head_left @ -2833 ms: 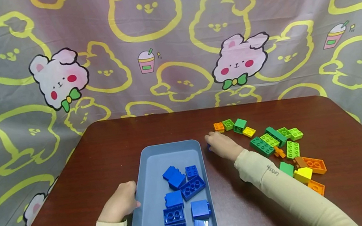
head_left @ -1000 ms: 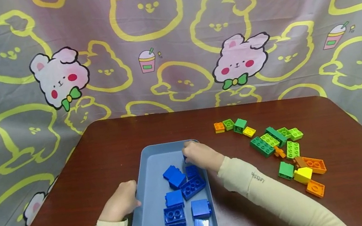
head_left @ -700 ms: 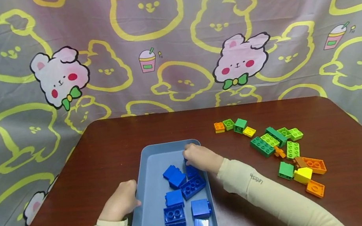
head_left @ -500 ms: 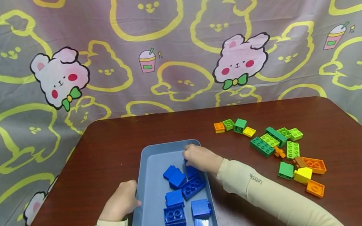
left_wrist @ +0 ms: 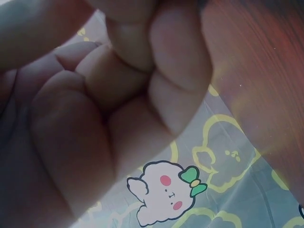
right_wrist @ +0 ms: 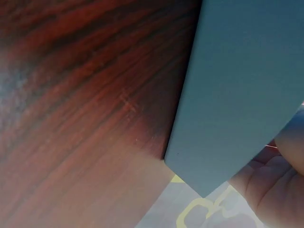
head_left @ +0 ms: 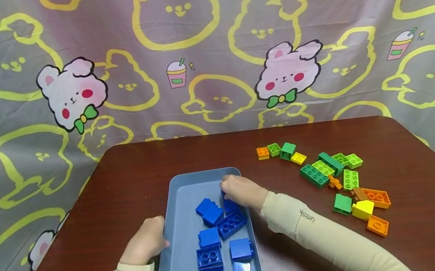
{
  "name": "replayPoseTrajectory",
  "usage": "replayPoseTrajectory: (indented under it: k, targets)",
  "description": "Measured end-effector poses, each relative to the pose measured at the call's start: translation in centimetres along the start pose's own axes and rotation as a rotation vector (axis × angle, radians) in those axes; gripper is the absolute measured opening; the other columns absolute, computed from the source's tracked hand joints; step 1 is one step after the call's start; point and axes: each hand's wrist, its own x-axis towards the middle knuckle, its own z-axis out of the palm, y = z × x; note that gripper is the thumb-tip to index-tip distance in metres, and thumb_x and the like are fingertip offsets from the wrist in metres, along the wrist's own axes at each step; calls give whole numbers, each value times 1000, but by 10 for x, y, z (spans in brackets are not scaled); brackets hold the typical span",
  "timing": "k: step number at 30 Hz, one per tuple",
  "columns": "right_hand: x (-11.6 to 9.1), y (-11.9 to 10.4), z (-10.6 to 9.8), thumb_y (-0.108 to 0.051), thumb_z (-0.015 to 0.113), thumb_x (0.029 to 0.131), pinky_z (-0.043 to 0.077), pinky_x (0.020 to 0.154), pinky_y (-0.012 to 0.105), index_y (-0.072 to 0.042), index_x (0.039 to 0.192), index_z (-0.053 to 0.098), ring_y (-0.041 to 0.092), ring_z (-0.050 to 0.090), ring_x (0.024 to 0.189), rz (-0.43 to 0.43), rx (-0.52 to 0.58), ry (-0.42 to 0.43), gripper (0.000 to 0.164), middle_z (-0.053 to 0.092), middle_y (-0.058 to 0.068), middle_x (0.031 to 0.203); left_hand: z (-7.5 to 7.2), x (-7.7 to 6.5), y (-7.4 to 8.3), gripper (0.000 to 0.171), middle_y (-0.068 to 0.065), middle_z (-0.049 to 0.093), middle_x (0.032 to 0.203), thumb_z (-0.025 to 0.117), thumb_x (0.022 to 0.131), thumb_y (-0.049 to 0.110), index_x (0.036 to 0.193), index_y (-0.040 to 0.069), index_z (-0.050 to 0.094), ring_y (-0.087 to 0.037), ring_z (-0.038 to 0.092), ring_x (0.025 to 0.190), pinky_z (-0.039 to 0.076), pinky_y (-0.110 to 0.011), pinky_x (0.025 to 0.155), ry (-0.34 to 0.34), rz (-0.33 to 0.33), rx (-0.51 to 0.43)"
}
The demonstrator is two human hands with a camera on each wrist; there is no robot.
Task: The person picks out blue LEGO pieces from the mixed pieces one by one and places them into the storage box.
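Observation:
In the head view my right hand (head_left: 246,191) reaches over the right rim of a grey-blue tray (head_left: 184,194). Its fingers pinch a blue toy building brick (head_left: 224,195), mostly hidden behind them. Several other blue bricks (head_left: 212,214) lie in the tray, among them a long one (head_left: 232,224) close to this hand. My left hand (head_left: 144,241) rests at the tray's left rim with its fingers curled. The left wrist view shows its folded fingers (left_wrist: 175,61) with nothing between them. In the right wrist view, the tray's outer wall (right_wrist: 232,85) covers most of the right hand (right_wrist: 275,185).
On the right of the brown table (head_left: 121,180) lie several green bricks (head_left: 315,175), orange ones (head_left: 377,225) and yellow ones (head_left: 363,210). A small orange brick (head_left: 262,153) sits farther back. A patterned curtain (head_left: 205,61) hangs behind the table.
My right hand has carried the blue brick left, from the table beside the tray into its upper right part, lowering slightly there. The left hand has stayed in place.

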Motion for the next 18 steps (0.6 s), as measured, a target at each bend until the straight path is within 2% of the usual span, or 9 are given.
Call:
replayPoseTrajectory:
  k: [3,8,12,15,18]
  targets:
    - [-3,1,-3,-17,64,82,48,68,24,-1,98,64,16,56,74,5,4,42,22,59,9,84,1,1,-2,23,-13,54,68,69,67,-11,85,-11,55,-22,53,61,47,-37,56,6,14,-4]
    - [-15,6,-10,-12,67,79,48,64,24,2,93,63,16,55,69,7,26,163,20,57,8,77,0,4,-5,21,-10,50,63,70,68,-9,83,-10,55,-21,49,56,44,-33,52,0,33,-26]
    - [-33,9,-18,-9,68,78,48,64,26,2,91,62,16,54,69,46,115,245,18,57,7,76,-3,5,-7,20,-9,48,62,69,70,-7,84,-10,55,-20,48,53,42,-31,49,-19,29,-38]
    - [-51,10,-26,-6,68,78,48,71,31,3,94,61,21,57,77,87,194,304,19,60,10,83,-7,4,-6,17,-9,46,59,68,74,-3,82,-9,55,-19,46,51,40,-29,47,-19,1,-26]
    - [-70,9,-34,-6,69,77,47,77,37,5,101,60,27,57,90,138,209,341,28,61,16,97,-13,2,-1,17,-8,43,57,66,78,4,80,-9,54,-18,46,50,39,-29,47,46,-5,11]
